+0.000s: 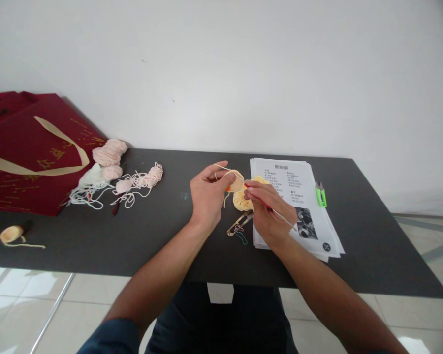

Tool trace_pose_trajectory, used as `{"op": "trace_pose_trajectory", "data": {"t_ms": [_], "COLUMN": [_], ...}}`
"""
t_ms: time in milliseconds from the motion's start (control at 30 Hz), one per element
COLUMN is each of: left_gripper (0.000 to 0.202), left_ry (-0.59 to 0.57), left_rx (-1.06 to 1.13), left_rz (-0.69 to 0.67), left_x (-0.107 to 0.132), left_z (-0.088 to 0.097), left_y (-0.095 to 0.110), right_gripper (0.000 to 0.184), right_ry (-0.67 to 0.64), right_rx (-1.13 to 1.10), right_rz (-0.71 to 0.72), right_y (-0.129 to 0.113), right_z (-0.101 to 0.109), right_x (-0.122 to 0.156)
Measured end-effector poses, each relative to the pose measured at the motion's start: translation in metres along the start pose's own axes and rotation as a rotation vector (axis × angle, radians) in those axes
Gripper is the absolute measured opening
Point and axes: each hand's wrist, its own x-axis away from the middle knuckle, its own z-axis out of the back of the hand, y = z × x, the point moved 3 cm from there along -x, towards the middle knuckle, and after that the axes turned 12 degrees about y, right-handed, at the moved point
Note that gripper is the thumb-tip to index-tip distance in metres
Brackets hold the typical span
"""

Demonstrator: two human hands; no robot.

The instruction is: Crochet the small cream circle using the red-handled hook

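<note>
My left hand point(207, 192) pinches a small pale-yellow crochet piece point(237, 182) between thumb and fingers, with a strand of yarn running over the fingers. In my right hand point(271, 214) is a crochet hook point(286, 222) with a red grip, held like a pen. The hook's thin shaft reaches left across the top of the piece, and its tip is close to my left fingers. Just below and behind the hands lies a ball of yellow yarn point(242, 201), partly covered by my right hand. Metal scissors or a similar tool point(235, 229) with a teal chain rest under it.
Printed sheets point(310, 184) lie at right, with green thread snips point(321, 195) on their edge. Pink yarn point(109, 152), white yarn point(92, 177) and a loose pink tangle point(153, 175) sit left, beside a dark red bag point(18, 132). A small yellow crochet piece point(12, 234) lies far left.
</note>
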Motion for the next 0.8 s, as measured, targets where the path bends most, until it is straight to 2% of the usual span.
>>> {"op": "trace_pose_trajectory", "data": {"t_ms": [100,200,367,533,600,667,800], "left_gripper": [0.039,0.044,0.048,0.051,0.052,0.053,0.050], "left_ry": [-0.050,-0.135,-0.257,-0.321,-0.336,-0.321,-0.219], "left_rx": [0.065,0.122,0.128,-0.009,-0.086,-0.154,-0.226], "left_rz": [0.089,0.187,0.262,0.191,0.162,0.146,0.061], "left_x": [-0.002,-0.005,-0.011,-0.013,-0.014,-0.015,-0.015], "left_z": [-0.001,-0.001,-0.001,0.000,0.001,0.002,0.003], "left_y": [0.001,0.002,0.007,0.011,0.012,0.012,0.010], "right_gripper": [0.041,0.037,0.016,0.005,0.009,0.010,0.003], "right_ry": [-0.015,-0.009,0.061,0.076,0.052,0.026,-0.016], "right_rx": [0.012,-0.001,-0.139,-0.311,-0.283,-0.206,-0.031], "right_rz": [0.013,-0.034,-0.310,-0.488,-0.475,-0.401,-0.224], "right_y": [0.002,0.003,0.011,0.020,0.020,0.019,0.012], "right_z": [0.000,-0.001,-0.002,0.001,0.004,0.008,0.013], "right_x": [0.001,0.001,-0.003,-0.018,-0.023,-0.025,-0.021]}}
